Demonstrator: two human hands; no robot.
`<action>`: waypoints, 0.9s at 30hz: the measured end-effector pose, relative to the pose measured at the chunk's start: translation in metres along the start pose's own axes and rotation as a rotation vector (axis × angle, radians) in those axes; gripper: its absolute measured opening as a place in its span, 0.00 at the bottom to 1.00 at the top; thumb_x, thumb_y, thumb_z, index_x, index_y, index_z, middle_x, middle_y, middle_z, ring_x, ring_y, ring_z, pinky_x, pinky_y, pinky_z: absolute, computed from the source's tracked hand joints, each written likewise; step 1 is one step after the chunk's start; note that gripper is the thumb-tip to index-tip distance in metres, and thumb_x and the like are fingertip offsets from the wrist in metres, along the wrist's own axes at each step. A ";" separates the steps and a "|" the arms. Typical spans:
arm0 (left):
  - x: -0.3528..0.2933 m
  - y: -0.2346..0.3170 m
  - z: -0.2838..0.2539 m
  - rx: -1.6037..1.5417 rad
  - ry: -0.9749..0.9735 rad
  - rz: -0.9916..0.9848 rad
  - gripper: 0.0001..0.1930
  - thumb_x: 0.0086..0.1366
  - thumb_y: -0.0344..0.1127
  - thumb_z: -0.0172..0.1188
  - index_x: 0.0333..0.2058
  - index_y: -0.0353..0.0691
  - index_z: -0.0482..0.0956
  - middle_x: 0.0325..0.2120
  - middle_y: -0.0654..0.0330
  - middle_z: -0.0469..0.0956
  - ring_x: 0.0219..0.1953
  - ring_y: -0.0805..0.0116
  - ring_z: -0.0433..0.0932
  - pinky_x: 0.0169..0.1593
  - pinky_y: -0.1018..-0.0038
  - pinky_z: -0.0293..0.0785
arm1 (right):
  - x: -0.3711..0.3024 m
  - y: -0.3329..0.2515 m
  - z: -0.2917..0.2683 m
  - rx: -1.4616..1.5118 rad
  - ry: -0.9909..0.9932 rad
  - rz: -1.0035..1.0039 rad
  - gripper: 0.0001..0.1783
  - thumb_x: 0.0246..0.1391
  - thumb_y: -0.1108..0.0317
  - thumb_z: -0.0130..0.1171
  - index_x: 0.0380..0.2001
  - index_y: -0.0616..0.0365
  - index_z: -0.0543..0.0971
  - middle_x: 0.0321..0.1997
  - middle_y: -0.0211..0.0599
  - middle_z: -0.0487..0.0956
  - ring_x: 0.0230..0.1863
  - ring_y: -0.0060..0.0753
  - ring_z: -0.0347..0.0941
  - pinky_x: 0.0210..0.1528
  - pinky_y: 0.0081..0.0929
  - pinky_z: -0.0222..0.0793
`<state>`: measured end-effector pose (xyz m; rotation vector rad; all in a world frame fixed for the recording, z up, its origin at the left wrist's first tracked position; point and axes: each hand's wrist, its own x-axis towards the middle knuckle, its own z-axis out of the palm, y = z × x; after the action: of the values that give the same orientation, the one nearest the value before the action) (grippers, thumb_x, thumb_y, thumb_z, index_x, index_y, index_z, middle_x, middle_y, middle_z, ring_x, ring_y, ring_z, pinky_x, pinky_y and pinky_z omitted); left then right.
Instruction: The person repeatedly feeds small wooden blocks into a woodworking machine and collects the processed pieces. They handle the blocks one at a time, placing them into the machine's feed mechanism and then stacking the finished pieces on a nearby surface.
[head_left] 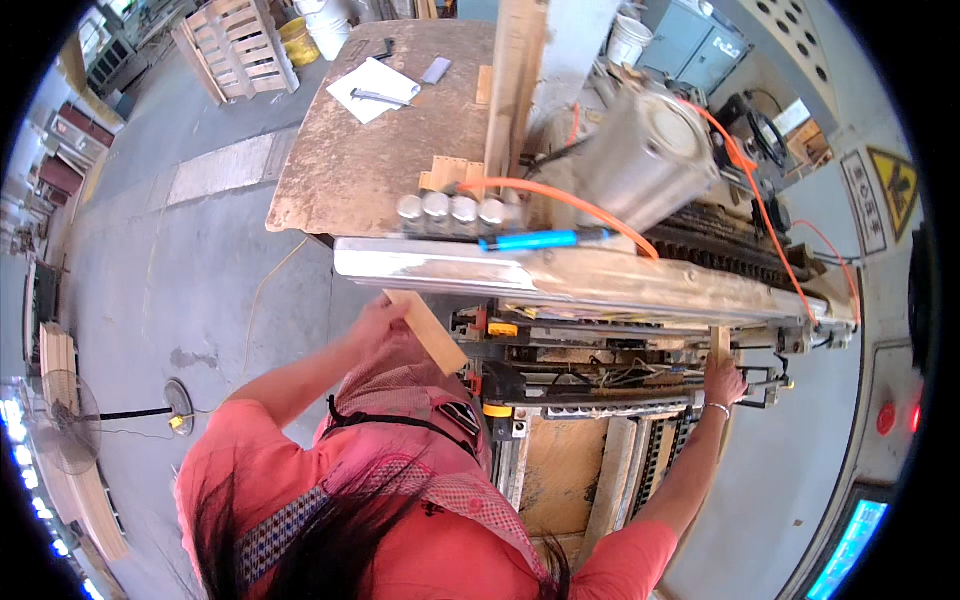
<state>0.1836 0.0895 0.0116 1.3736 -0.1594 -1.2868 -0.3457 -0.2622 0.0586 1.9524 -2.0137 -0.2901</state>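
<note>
Firstly, closest to the camera, there is the person's red shirt [300, 455] with a pink checked apron [405, 402], and long dark hair falls over the front. The left hand [380, 318] is at the left side of the machine [560, 378], outside its frame; it is pinching a flat wooden board [428, 332] between thumb and fingers near the upper end. This board slants down to the right, in front of the apron. The right hand [724, 384], with a bracelet at its wrist, is well apart from the left one, over the right part of the machine. Its fingers are curled on the near end of a narrow wooden strip [720, 345], which points away from the person. The far end of the strip seems to reach the metal beam [430, 268], but it is small there and I cannot be sure.

This beam crosses above the machine. A blue pen [535, 241] lies along its far side, near an orange hose [590, 212] and a silver cylinder [640, 150]. Beyond the beam stands a brown table [335, 165], which carries a white paper [372, 78] with a caliper [378, 97] on it. Farthest, on the grey floor [225, 135], a wooden pallet [238, 50] leans beside a yellow bucket [297, 43].
</note>
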 end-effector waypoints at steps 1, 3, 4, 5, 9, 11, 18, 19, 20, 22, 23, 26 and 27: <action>0.022 0.000 -0.018 -0.034 -0.001 0.057 0.13 0.63 0.32 0.51 0.46 0.36 0.71 0.37 0.59 0.76 0.36 0.68 0.77 0.37 0.72 0.77 | -0.002 0.001 -0.001 0.001 -0.022 0.027 0.32 0.49 0.35 0.48 0.37 0.54 0.78 0.35 0.45 0.80 0.42 0.46 0.75 0.46 0.44 0.64; 0.063 -0.001 -0.064 0.083 0.003 0.247 0.15 0.62 0.32 0.52 0.48 0.35 0.70 0.37 0.58 0.76 0.38 0.67 0.77 0.39 0.71 0.76 | -0.015 -0.008 -0.013 -0.005 0.052 0.026 0.33 0.49 0.38 0.52 0.47 0.55 0.72 0.42 0.46 0.78 0.46 0.48 0.72 0.47 0.47 0.64; 0.092 0.015 -0.079 -0.269 -0.066 0.038 0.17 0.60 0.29 0.53 0.48 0.33 0.69 0.38 0.57 0.76 0.40 0.68 0.76 0.40 0.72 0.75 | -0.026 0.000 -0.011 0.014 0.156 0.010 0.34 0.49 0.41 0.54 0.50 0.55 0.70 0.44 0.47 0.77 0.47 0.49 0.72 0.48 0.48 0.64; 0.125 0.017 -0.090 0.172 0.092 0.169 0.17 0.57 0.28 0.53 0.47 0.33 0.69 0.33 0.57 0.77 0.35 0.69 0.77 0.34 0.74 0.74 | -0.034 0.004 -0.011 0.030 0.258 -0.019 0.35 0.49 0.43 0.56 0.53 0.55 0.68 0.45 0.49 0.76 0.47 0.49 0.71 0.48 0.48 0.64; 0.240 0.031 -0.140 0.404 0.162 0.129 0.14 0.57 0.30 0.53 0.43 0.32 0.73 0.22 0.59 0.76 0.24 0.70 0.76 0.23 0.75 0.70 | -0.094 -0.019 -0.036 0.207 0.153 -0.014 0.30 0.47 0.54 0.62 0.51 0.58 0.71 0.46 0.50 0.75 0.47 0.51 0.71 0.48 0.44 0.66; 0.277 0.045 -0.129 0.537 0.181 0.149 0.13 0.59 0.30 0.53 0.43 0.37 0.76 0.25 0.64 0.76 0.26 0.78 0.73 0.27 0.79 0.69 | -0.136 -0.024 -0.038 0.329 0.067 -0.046 0.25 0.46 0.59 0.63 0.47 0.60 0.74 0.45 0.50 0.76 0.46 0.51 0.71 0.46 0.41 0.67; 0.418 -0.001 -0.135 0.766 0.273 0.159 0.16 0.56 0.40 0.54 0.44 0.52 0.80 0.28 0.58 0.81 0.28 0.67 0.80 0.33 0.70 0.75 | -0.258 -0.038 -0.064 0.471 -0.204 0.121 0.20 0.42 0.65 0.65 0.40 0.62 0.77 0.33 0.46 0.78 0.32 0.44 0.74 0.35 0.37 0.69; 0.414 0.004 -0.121 0.850 0.283 0.128 0.16 0.56 0.40 0.53 0.44 0.54 0.80 0.29 0.58 0.81 0.29 0.66 0.80 0.34 0.69 0.75 | -0.279 -0.037 -0.063 0.487 -0.203 0.133 0.18 0.42 0.65 0.65 0.38 0.62 0.76 0.30 0.46 0.78 0.29 0.42 0.74 0.33 0.36 0.69; 0.410 0.008 -0.112 0.928 0.308 0.102 0.16 0.56 0.40 0.52 0.44 0.56 0.79 0.29 0.57 0.81 0.30 0.65 0.81 0.35 0.68 0.75 | -0.292 -0.037 -0.065 0.508 -0.197 0.130 0.17 0.42 0.65 0.65 0.36 0.63 0.76 0.28 0.45 0.78 0.26 0.40 0.74 0.31 0.35 0.69; 0.411 0.005 -0.117 0.930 0.377 0.137 0.16 0.56 0.39 0.52 0.44 0.56 0.79 0.29 0.58 0.81 0.31 0.65 0.80 0.36 0.68 0.75 | -0.304 -0.055 -0.085 0.529 -0.219 0.129 0.17 0.42 0.66 0.65 0.36 0.62 0.76 0.27 0.44 0.78 0.26 0.39 0.74 0.30 0.34 0.69; 0.413 0.002 -0.121 0.930 0.412 0.154 0.16 0.56 0.39 0.51 0.44 0.56 0.79 0.29 0.59 0.81 0.32 0.65 0.80 0.36 0.69 0.75 | -0.307 -0.061 -0.093 0.540 -0.230 0.128 0.16 0.42 0.67 0.65 0.36 0.62 0.77 0.26 0.43 0.78 0.25 0.38 0.74 0.30 0.34 0.69; 0.404 0.013 -0.110 0.863 0.359 0.074 0.17 0.56 0.39 0.51 0.44 0.56 0.79 0.28 0.58 0.81 0.33 0.63 0.80 0.38 0.68 0.75 | -0.342 -0.054 -0.085 0.576 -0.283 0.222 0.14 0.42 0.68 0.64 0.34 0.62 0.78 0.29 0.42 0.80 0.28 0.36 0.76 0.32 0.31 0.71; 0.401 0.017 -0.109 0.854 0.340 0.093 0.16 0.56 0.38 0.51 0.44 0.56 0.79 0.29 0.58 0.81 0.34 0.62 0.80 0.39 0.67 0.75 | -0.350 -0.056 -0.083 0.610 -0.299 0.267 0.14 0.42 0.68 0.64 0.34 0.62 0.78 0.29 0.42 0.80 0.29 0.36 0.76 0.33 0.31 0.71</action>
<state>0.4255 -0.1407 -0.2367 2.2533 -0.5757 -0.9024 -0.2583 0.0900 0.0846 2.0088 -2.7776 0.1262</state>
